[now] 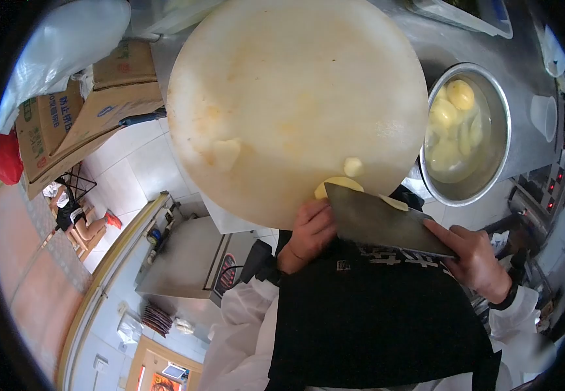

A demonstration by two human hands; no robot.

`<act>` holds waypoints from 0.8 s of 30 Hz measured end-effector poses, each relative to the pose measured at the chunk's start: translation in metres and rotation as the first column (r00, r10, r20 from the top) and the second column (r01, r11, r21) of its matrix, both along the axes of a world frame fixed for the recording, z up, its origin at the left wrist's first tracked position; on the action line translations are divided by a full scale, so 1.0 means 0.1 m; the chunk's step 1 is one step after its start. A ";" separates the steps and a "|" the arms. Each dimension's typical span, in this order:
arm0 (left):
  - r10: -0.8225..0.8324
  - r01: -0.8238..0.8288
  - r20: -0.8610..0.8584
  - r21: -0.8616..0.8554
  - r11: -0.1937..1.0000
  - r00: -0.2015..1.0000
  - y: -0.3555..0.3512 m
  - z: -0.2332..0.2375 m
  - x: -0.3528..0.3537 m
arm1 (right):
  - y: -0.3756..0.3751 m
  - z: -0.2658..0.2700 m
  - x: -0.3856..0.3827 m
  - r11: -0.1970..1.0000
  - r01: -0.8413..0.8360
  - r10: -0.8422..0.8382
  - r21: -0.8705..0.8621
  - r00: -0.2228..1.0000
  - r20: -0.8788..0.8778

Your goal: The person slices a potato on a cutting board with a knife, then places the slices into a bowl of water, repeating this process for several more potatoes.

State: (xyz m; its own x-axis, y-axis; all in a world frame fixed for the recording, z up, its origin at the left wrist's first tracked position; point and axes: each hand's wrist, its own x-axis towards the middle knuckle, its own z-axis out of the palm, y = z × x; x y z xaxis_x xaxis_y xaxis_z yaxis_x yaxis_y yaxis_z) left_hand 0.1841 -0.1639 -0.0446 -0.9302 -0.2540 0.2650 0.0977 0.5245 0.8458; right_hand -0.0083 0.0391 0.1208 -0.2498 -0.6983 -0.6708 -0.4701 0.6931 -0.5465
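Observation:
My right hand (pixel 475 260) is wrapped round the handle end of a wide cleaver (pixel 386 225), whose blade reaches left to my left hand. Curled at the near edge of a round cutting board (pixel 282 85), my left hand (pixel 310 234) presses on a peeled yellow potato (pixel 340 183), partly hidden by the blade. A thin slice (pixel 394 203) clings to the upper part of the blade. Just beyond the potato lies a small pale piece (pixel 353 167). Another flat pale piece (pixel 227 154) rests on the board's left side.
Right of the board, a metal bowl (pixel 505 130) holds several peeled potatoes (pixel 460 95) in liquid. A white cup (pixel 543 117) stands beyond it. Cardboard boxes (pixel 93 111) are at the left, a metal appliance (pixel 181 257) at the lower left. Another person (pixel 77 215) sits far left.

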 end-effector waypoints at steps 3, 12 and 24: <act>-0.052 0.042 -0.056 -0.169 0.985 0.997 -0.07 0.11 -0.12 | -0.06 -0.27 0.06 0.998 0.044 -0.044 -0.055 0.999 -0.012; -0.048 0.048 0.011 -0.009 0.999 0.999 0.02 -0.11 0.08 | 0.01 0.03 0.00 0.999 0.002 -0.004 0.042 0.999 0.035; -0.125 -0.367 0.487 0.781 0.505 0.864 0.24 -0.34 0.34 | -0.06 0.08 0.00 0.994 0.040 -0.048 0.100 0.995 0.085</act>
